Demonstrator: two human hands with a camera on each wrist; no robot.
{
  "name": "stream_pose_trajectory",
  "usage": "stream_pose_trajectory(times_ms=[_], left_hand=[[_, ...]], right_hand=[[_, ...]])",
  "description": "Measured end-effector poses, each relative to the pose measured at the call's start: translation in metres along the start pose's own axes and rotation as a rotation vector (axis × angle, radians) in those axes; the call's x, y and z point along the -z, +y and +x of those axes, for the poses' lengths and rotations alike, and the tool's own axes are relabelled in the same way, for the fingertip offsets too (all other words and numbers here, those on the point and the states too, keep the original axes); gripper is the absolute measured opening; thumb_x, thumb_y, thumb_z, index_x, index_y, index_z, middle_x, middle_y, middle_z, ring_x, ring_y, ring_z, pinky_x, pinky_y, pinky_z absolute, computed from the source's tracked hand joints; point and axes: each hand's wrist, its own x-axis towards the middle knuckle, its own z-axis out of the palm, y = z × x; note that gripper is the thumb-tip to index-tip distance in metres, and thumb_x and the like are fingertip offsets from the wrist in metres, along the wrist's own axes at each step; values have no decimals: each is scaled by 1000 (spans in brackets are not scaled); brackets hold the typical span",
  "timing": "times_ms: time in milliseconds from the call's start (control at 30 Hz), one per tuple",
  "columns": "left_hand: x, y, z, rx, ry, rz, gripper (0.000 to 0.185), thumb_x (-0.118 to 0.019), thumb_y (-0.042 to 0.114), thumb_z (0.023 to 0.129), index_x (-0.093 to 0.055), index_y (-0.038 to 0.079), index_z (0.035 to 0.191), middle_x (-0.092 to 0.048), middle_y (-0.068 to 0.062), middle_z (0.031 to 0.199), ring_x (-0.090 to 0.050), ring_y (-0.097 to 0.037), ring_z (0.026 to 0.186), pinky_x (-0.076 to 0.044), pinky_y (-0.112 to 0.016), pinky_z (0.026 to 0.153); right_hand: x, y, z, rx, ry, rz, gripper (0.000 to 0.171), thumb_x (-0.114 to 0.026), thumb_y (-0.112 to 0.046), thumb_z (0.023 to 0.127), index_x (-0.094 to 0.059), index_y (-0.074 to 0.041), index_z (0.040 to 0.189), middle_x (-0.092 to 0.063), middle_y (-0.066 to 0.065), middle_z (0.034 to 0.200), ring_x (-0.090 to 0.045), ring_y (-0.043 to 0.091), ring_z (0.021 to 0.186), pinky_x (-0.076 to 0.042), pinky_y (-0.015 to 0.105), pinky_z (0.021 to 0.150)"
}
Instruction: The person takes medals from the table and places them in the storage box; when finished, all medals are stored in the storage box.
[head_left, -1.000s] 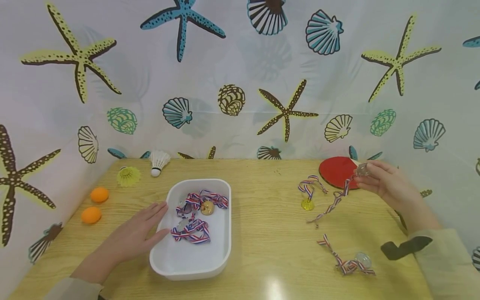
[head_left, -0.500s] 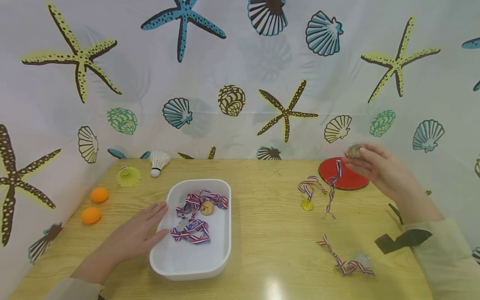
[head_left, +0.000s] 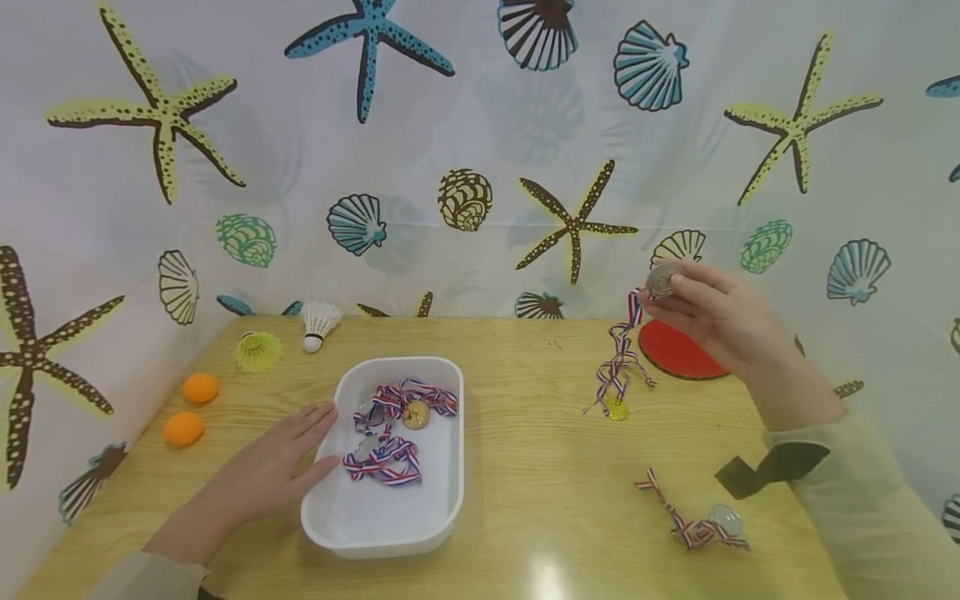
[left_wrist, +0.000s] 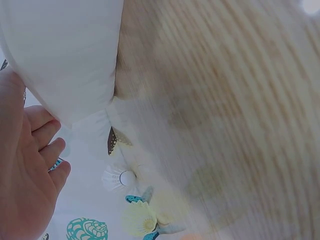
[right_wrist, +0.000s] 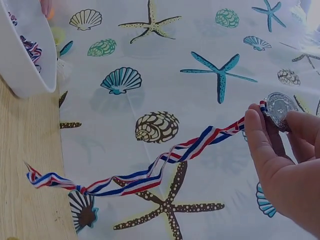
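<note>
My right hand (head_left: 716, 312) pinches a silver medal (right_wrist: 280, 109) between thumb and fingers, raised above the table. Its red, white and blue ribbon (right_wrist: 195, 145) hangs down from the hand and, in the head view, overlaps the gold medal (head_left: 617, 409) on the table. With straight fingers, my left hand (head_left: 281, 462) rests against the left rim of a white plastic bin (head_left: 390, 521). Inside the bin lie a gold-coloured medal (head_left: 416, 414), a silver medal (head_left: 366, 450) and tangled striped ribbons (head_left: 393, 467). Another silver medal (head_left: 725, 520) with its ribbon lies at the table's front right.
A red table tennis paddle (head_left: 678, 350) lies behind the right forearm. Two orange balls (head_left: 200, 388), a yellow shuttlecock (head_left: 258, 352) and a white shuttlecock (head_left: 320, 325) sit at the back left. A patterned curtain (head_left: 420, 275) rises behind the wooden table (head_left: 540, 467).
My right hand has moved left and up with the silver medal, from beside the paddle, its ribbon now dangling over the gold medal on the table. My left hand has stayed put.
</note>
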Motion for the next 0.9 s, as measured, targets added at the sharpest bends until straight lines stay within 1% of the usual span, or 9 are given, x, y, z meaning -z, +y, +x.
stream_pose_trajectory(times_ms=[133, 233, 333, 467, 600, 733, 833, 900], left_hand=[[0, 0, 0, -24, 24, 11, 64, -49, 42, 93, -40, -3, 137, -35, -19, 142, -30, -39, 129, -26, -53, 103], [0, 0, 1, -24, 20, 15, 63, -50, 41, 93, -40, -3, 137, -35, -19, 142, -29, -39, 129, -26, -53, 103], [0, 0, 1, -17, 10, 16, 63, -50, 41, 93, -39, -3, 137, -35, -18, 142, -29, -39, 129, -26, -53, 103], [2, 1, 1, -17, 10, 14, 63, -51, 40, 93, -39, -3, 137, -35, -19, 142, -29, -39, 129, -26, -53, 103], [3, 2, 0, -16, 13, 15, 62, -52, 39, 92, -40, -3, 137, -36, -19, 142, -29, -39, 129, -26, -53, 103], [3, 1, 0, -16, 12, 16, 62, -52, 39, 92, -40, -3, 137, -36, -19, 142, -29, -39, 129, -26, -53, 103], [2, 0, 0, -17, 10, 20, 62, -52, 39, 92, -40, -3, 137, -36, -19, 142, -29, -39, 129, -26, -53, 103], [2, 0, 0, -11, 6, 22, 63, -51, 40, 93, -40, -3, 137, -35, -19, 142, -28, -39, 130, -26, -53, 103]], right_hand=[[-10, 3, 7, 5, -23, -33, 30, -40, 7, 95, -69, -1, 99, -62, 10, 100, -62, 23, 93, -48, 33, 87], [-16, 4, 12, -19, -38, -51, 31, -41, 8, 94, -69, -2, 102, -61, 9, 103, -60, 21, 96, -48, 31, 87], [-23, 5, 16, -47, -15, -26, 29, -43, 9, 93, -69, -1, 102, -61, 10, 103, -60, 21, 96, -48, 31, 88], [-35, 8, 22, -54, 9, -22, 28, -45, 10, 92, -70, -2, 98, -62, 10, 98, -62, 21, 91, -48, 32, 87], [-46, 11, 30, -57, -11, -50, 28, -46, 9, 92, -70, -5, 97, -61, 8, 94, -63, 20, 87, -48, 32, 87], [-58, 15, 37, -67, -30, -77, 26, -49, 7, 91, -70, -7, 97, -59, 9, 100, -61, 20, 92, -48, 32, 87], [-69, 18, 41, -80, -42, -83, 29, -47, 9, 92, -70, -7, 95, -59, 9, 102, -60, 20, 93, -49, 32, 86], [-77, 21, 44, -86, -60, -85, 31, -44, 11, 91, -70, -7, 93, -61, 9, 99, -61, 20, 91, -49, 33, 86]])
